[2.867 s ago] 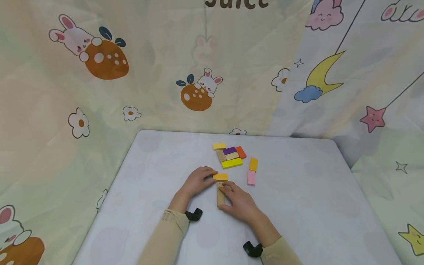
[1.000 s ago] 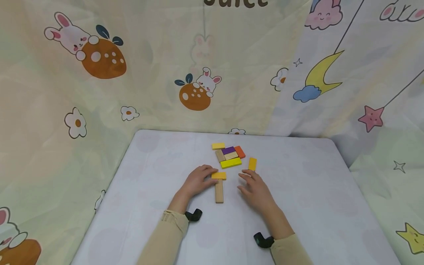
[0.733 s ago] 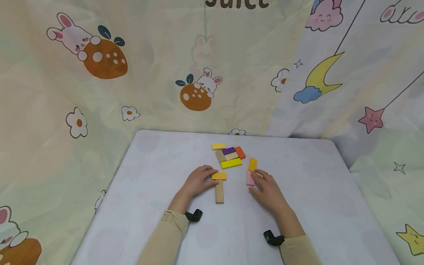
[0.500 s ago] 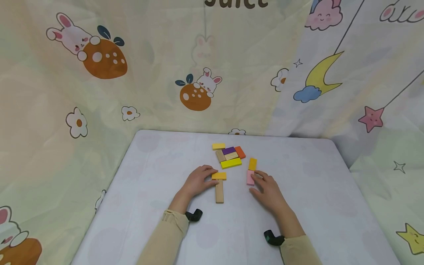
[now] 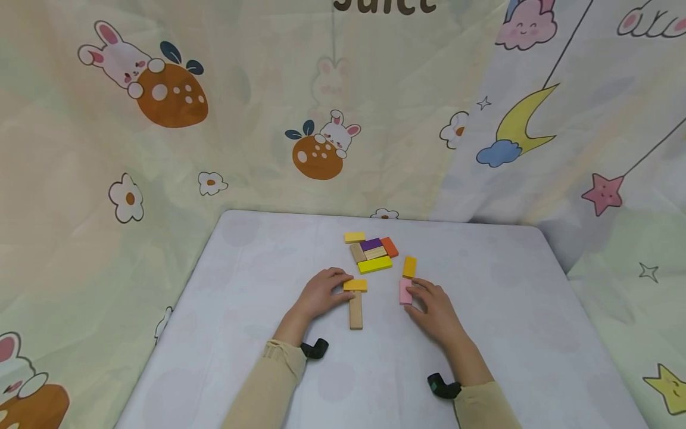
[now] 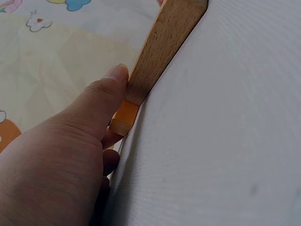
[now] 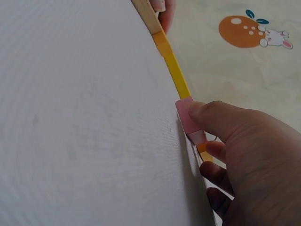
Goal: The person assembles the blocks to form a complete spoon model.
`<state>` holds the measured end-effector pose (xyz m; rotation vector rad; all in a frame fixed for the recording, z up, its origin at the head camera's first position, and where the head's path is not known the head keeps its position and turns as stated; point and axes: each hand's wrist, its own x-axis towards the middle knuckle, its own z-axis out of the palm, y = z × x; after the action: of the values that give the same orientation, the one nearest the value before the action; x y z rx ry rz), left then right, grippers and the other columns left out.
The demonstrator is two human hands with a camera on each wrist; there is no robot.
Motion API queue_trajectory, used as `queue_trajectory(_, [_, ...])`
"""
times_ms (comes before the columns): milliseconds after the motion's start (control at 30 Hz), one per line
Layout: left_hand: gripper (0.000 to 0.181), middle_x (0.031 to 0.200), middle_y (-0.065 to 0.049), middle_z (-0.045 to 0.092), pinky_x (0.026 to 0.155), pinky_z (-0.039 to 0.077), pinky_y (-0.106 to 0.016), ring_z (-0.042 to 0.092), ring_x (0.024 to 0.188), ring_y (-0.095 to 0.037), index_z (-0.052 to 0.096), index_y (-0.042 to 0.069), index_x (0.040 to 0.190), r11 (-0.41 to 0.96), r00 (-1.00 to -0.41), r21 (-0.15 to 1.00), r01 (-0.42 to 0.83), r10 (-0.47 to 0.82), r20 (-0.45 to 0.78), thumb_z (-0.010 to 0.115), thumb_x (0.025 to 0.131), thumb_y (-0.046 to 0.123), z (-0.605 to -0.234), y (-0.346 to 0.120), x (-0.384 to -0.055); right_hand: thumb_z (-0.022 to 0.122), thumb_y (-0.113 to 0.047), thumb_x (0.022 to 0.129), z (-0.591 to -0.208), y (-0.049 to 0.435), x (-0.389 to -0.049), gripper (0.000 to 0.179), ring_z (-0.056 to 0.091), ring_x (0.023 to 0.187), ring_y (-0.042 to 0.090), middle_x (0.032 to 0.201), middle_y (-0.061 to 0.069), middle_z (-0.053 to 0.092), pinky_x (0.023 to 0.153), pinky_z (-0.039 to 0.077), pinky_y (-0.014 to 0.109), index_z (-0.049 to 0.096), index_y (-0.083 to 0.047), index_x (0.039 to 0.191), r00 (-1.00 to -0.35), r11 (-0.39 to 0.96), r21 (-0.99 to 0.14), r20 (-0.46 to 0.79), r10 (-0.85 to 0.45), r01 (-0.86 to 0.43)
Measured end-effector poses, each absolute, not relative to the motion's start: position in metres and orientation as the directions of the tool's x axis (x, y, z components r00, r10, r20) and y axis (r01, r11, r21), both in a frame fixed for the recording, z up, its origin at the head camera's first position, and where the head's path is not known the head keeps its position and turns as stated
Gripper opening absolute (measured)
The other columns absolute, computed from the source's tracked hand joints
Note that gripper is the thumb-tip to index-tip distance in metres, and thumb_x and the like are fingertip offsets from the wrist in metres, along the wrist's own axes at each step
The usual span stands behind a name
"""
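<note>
My left hand (image 5: pixel 324 293) holds a small orange-yellow block (image 5: pixel 356 285) between thumb and fingers, flat on the table. A long plain wooden block (image 5: pixel 356 311) butts against its near side, forming a T; in the left wrist view the thumb lies close to where this wooden block (image 6: pixel 160 52) and the orange-yellow one (image 6: pixel 127 112) meet. To the right, my right hand (image 5: pixel 436 310) pinches a pink block (image 5: pixel 405 291) by its right side. Just beyond the pink block lies an orange block (image 5: pixel 409 267). The right wrist view shows the thumb on the pink block (image 7: pixel 188 115).
Behind the hands lies a cluster of blocks: yellow (image 5: pixel 374 264), purple (image 5: pixel 370 244), red-orange (image 5: pixel 389 246), striped wood (image 5: pixel 376 253), plain wood (image 5: pixel 357 253) and light yellow (image 5: pixel 354 238). They rest on a white table (image 5: pixel 482 286) before a printed cloth backdrop (image 5: pixel 257 119).
My right hand has left the long wooden block and moved right to the pink block, which has shifted slightly towards me. The left hand has stayed at the orange-yellow block.
</note>
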<state>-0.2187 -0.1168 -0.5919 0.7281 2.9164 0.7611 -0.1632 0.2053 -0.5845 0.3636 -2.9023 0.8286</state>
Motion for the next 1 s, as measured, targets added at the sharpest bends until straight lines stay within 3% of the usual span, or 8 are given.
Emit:
queue_trajectory(167, [0.058, 0.136, 0.006, 0.056, 0.11, 0.044, -0.037, 0.053, 0.124, -0.016, 0.06, 0.032, 0.136, 0.772, -0.892, 0.473, 0.424, 0.448, 0.068, 0.056, 0.089, 0.066, -0.592, -0.117, -0.219, 0.077, -0.031, 0.086, -0.587, 0.206, -0.164, 0.048, 0.05, 0.125, 0.028, 0.145, 0.003, 0.052, 0.105, 0.044, 0.052, 0.062, -0.018, 0.129, -0.963, 0.815, -0.514, 0.179, -0.203, -0.268])
queue_trajectory(533, [0.059, 0.136, 0.006, 0.057, 0.109, 0.045, -0.038, 0.054, 0.124, -0.016, 0.06, 0.032, 0.135, 0.771, -0.896, 0.481, 0.417, 0.438, 0.074, 0.054, 0.089, 0.068, -0.592, -0.117, -0.219, 0.077, -0.033, 0.086, -0.59, 0.206, -0.169, 0.06, 0.05, 0.129, 0.029, 0.144, 0.006, 0.054, 0.108, 0.041, 0.053, 0.054, -0.019, 0.14, -0.96, 0.818, -0.503, 0.171, -0.222, -0.279])
queue_trajectory(1000, [0.057, 0.134, 0.007, 0.057, 0.109, 0.045, -0.036, 0.054, 0.123, -0.015, 0.06, 0.033, 0.136, 0.773, -0.898, 0.484, 0.411, 0.436, 0.066, 0.056, 0.089, 0.066, -0.592, -0.116, -0.219, 0.074, -0.042, 0.088, -0.576, 0.187, -0.157, 0.062, 0.041, 0.139, 0.026, 0.148, -0.002, 0.047, 0.112, 0.04, 0.055, 0.052, -0.027, 0.144, -0.983, 0.781, -0.605, 0.012, -0.182, -0.152])
